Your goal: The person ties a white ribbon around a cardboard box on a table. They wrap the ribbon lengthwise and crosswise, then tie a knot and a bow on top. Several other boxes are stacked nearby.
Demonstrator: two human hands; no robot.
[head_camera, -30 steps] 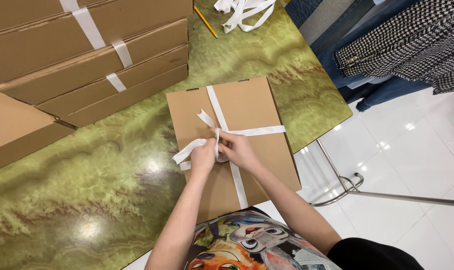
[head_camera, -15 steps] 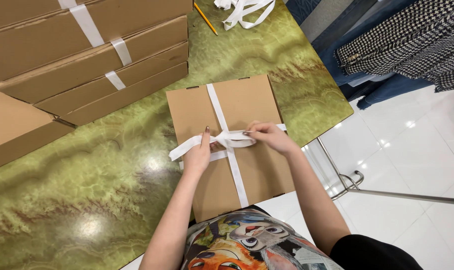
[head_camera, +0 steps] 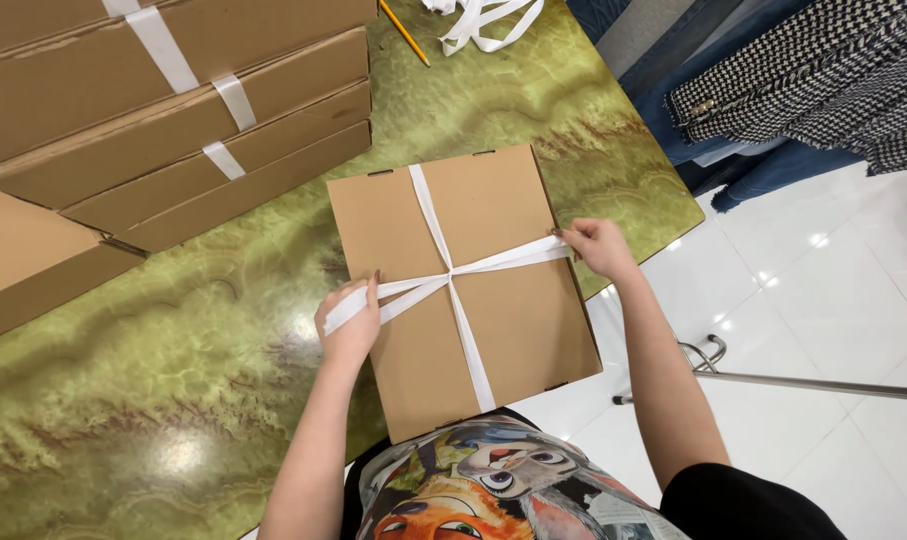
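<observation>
Fingers [head_camera: 365, 300] pinching white ribbon [head_camera: 493, 262] ends | hands now pulling farther apart than before | knot tightening on box [head_camera: 493, 200]

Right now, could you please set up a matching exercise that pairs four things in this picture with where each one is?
Things:
1. left hand
2. right hand
3. pencil
4. stack of flat boxes

Places:
A. at the table's far edge, beside loose white tape
B. pulling ribbon at the box's right edge
C. far left of the table
D. holding ribbon at the box's left edge

Pairs: 1-D, 2-B, 3-A, 4-C
</observation>
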